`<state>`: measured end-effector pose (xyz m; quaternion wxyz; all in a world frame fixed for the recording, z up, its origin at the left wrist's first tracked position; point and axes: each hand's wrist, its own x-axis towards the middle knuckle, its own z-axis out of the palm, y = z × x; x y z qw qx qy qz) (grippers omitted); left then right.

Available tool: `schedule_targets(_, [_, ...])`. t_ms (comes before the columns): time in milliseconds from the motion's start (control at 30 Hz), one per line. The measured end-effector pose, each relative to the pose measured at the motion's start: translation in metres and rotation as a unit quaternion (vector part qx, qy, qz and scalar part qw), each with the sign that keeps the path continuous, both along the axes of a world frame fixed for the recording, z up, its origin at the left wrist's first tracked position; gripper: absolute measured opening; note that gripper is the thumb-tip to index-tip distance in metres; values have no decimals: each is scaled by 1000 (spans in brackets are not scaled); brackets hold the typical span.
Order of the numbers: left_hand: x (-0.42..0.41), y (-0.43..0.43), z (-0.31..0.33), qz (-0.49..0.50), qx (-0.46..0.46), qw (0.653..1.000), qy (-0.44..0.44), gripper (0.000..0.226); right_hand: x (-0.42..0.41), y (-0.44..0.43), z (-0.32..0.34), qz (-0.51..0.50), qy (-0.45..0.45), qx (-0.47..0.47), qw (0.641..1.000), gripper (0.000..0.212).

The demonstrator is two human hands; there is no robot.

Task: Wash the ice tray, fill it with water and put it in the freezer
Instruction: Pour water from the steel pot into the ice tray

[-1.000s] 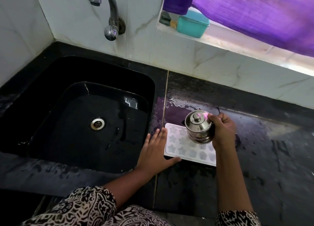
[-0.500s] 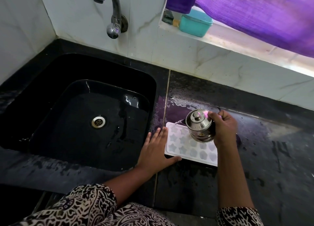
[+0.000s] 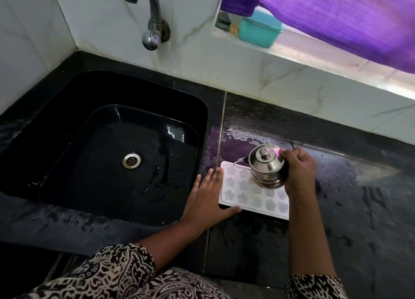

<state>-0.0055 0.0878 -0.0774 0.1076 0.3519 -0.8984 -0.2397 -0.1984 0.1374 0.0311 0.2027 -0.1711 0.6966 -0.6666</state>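
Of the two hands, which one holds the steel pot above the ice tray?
The right hand: its fingers curl round the steel pot over the white ice tray. The left hand lies flat, fingers straight, at the tray's left edge.

Black sink [image 3: 56, 119], purple curtain [image 3: 348, 13]
Right of the sink: white ice tray [image 3: 258, 210], silver pot [image 3: 267, 164], black table [image 3: 359, 209]; behind it a teal box [image 3: 260, 29]; black-and-white patterned sleeves [image 3: 116, 274].
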Motion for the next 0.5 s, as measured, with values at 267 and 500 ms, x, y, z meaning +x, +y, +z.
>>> schedule_targets(267, [0, 0, 1, 3, 2, 1000, 1, 113, -4, 1, -3, -8, -16, -13, 1000, 33])
schedule_targets(500, [0, 1, 0, 2, -1, 1000, 5, 114, -10, 5, -1, -20, -101, -122, 987, 48])
